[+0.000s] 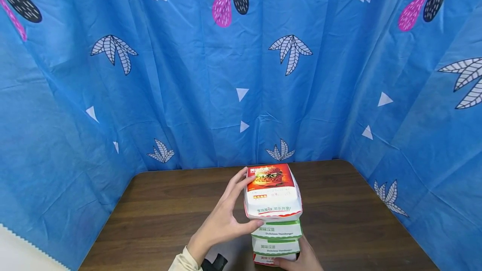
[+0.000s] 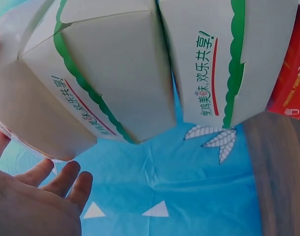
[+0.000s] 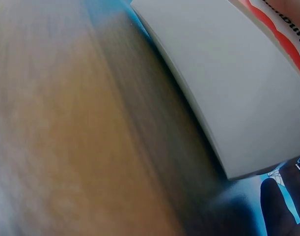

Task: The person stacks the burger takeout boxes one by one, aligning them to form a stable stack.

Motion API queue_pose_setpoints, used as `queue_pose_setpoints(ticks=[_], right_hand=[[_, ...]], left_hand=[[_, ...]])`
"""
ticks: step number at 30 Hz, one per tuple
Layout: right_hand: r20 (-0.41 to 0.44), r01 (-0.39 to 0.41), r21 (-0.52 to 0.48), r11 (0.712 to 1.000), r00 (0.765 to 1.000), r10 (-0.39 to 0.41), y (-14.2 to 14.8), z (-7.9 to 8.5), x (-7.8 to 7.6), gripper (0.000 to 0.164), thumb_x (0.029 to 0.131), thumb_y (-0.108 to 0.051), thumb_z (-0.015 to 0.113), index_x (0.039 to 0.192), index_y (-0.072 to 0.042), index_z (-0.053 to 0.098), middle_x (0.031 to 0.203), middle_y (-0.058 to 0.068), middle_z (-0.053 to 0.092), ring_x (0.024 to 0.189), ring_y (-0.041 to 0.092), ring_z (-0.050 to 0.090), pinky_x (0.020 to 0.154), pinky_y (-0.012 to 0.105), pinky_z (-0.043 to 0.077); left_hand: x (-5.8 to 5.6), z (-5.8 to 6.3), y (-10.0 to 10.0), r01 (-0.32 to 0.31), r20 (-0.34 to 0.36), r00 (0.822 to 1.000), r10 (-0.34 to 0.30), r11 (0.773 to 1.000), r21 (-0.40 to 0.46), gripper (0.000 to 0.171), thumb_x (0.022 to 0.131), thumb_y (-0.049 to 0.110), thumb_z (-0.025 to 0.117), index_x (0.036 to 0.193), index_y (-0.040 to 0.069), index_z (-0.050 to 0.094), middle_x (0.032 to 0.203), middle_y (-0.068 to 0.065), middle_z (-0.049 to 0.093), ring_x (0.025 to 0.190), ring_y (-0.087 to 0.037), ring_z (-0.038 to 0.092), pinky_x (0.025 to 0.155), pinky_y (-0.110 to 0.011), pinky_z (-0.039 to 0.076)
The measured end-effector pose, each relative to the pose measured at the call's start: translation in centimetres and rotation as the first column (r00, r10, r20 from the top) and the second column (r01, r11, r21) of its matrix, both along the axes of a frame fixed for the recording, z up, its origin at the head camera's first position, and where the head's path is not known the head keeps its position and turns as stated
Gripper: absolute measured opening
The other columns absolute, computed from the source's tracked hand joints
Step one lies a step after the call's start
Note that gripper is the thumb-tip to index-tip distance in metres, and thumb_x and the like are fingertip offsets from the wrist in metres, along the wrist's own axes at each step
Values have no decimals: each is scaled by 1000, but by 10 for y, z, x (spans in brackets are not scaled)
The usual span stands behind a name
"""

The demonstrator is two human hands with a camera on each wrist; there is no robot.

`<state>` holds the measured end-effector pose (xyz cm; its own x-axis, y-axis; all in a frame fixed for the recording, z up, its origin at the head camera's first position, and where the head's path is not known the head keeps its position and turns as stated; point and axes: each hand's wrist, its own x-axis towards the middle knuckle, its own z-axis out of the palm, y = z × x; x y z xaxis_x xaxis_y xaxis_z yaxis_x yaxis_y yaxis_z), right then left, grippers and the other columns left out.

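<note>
Several cardboard hamburger boxes form one upright stack in the head view. The top box (image 1: pixel 273 200) is white with a red burger picture on its lid. Under it come an upper green-trimmed box (image 1: pixel 278 230) and a lower green-trimmed box (image 1: pixel 276 246), then a red-trimmed bottom box (image 1: pixel 265 259). My left hand (image 1: pixel 222 223) holds the top box from the left, fingers along its side and thumb at its lower front corner. Low on the right, my right hand (image 1: pixel 303 258) grips the bottom box, thumb across its front. Its fingers are partly hidden.
A dark brown wooden table (image 1: pixel 169 204) lies under and around the stack. Blue patterned curtains (image 1: pixel 203 95) hang behind it and along both sides. A black strap-like device (image 1: pixel 215 262) is by my left wrist.
</note>
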<state>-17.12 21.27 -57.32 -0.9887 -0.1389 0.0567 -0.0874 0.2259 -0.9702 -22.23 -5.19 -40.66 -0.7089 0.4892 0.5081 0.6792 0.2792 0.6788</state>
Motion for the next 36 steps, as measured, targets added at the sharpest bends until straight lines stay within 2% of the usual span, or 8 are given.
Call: queue_pose_setpoints(ticks=[8, 11, 17, 24, 29, 36], right_hand=[[11, -5, 68, 998, 1000, 4, 1, 3, 1, 70, 80, -23, 89, 136, -9, 50, 123, 7, 68, 102, 9, 69, 85, 26, 55], [19, 4, 50, 999, 1000, -5, 1, 4, 1, 71, 80, -21, 89, 137, -9, 48, 123, 8, 68, 102, 10, 70, 85, 27, 55], [25, 27, 35, 999, 999, -28, -2, 4, 1, 77, 78, -19, 90, 140, -11, 46, 126, 8, 66, 102, 12, 70, 87, 28, 55], [21, 73, 58, 996, 997, -74, -3, 6, 1, 81, 71, -17, 94, 139, -15, 49, 130, 8, 60, 103, 9, 68, 89, 25, 51], [7, 86, 34, 996, 996, -86, -3, 4, 0, 90, 71, -15, 94, 146, -17, 44, 136, 9, 53, 106, 9, 65, 89, 25, 50], [-21, 83, 3, 997, 996, -83, -1, 3, 0, 100, 71, -12, 94, 154, -19, 39, 140, 8, 51, 107, 12, 66, 90, 26, 52]], left_hand=[[-1, 2, 7, 24, -30, 999, -23, 1000, 17, 91, 81, 39, 88, 157, 33, 38, 170, 3, 19, 153, -24, 30, 110, -59, 43], [-2, 1, 9, 25, -38, 999, -24, 1000, 11, 92, 81, 40, 87, 157, 32, 37, 170, 0, 20, 153, -24, 29, 111, -58, 43], [-2, 3, 10, 13, -47, 999, -13, 1000, 5, 94, 81, 40, 87, 158, 32, 34, 170, 0, 19, 153, -25, 28, 110, -57, 44], [0, 2, 7, 6, -26, 1000, -6, 1000, 5, 95, 81, 39, 86, 159, 33, 32, 170, 1, 18, 151, -24, 29, 108, -59, 45], [0, 1, 5, -3, -31, 1000, 3, 1000, 9, 95, 80, 40, 87, 158, 32, 33, 170, 2, 18, 152, -24, 28, 108, -57, 45], [0, 1, 1, -7, -34, 999, 8, 1000, 12, 97, 79, 40, 88, 159, 32, 32, 171, 0, 18, 152, -24, 28, 110, -58, 43]])
